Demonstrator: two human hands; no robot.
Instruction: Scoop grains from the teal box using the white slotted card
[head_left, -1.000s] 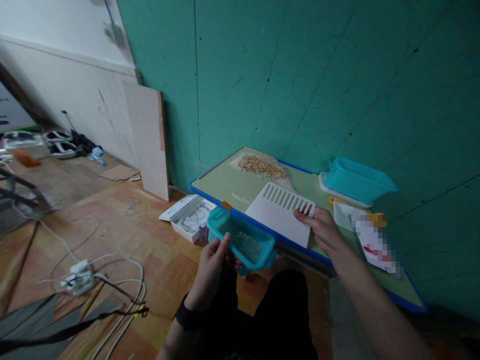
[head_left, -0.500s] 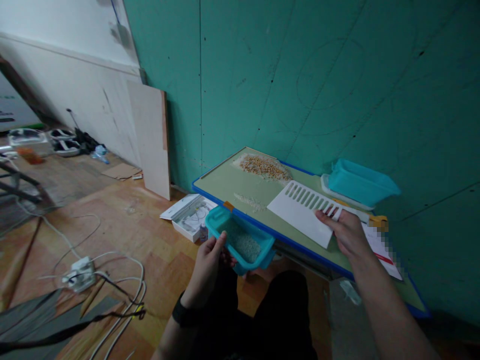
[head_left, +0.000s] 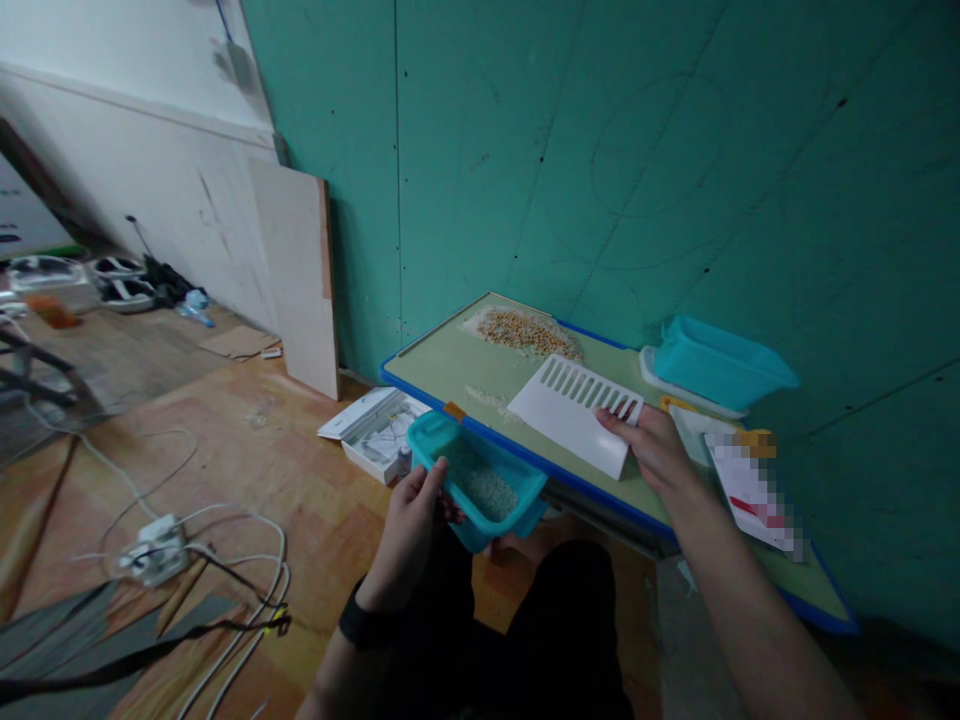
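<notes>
My left hand grips the near-left rim of a turquoise plastic tub, which sits just below the table's front edge. Pale rice-like grains cover the tub's bottom. In my right hand is a flat white scraper with a row of slots along its far edge. The scraper lies low over the table, near a thin streak of pale grains. Behind it spreads a heap of yellow beans or kernels mixed with pale grains. Some fingers of my left hand are hidden by the tub.
A second turquoise tub stands on a white lid at the table's back right. A printed sheet lies at right. On the floor are an open white box, a power strip and cables. The green wall rises behind.
My right hand has moved the white scraper left across the table, closer to the streak of grains. My left hand and the tub stay nearly in place.
</notes>
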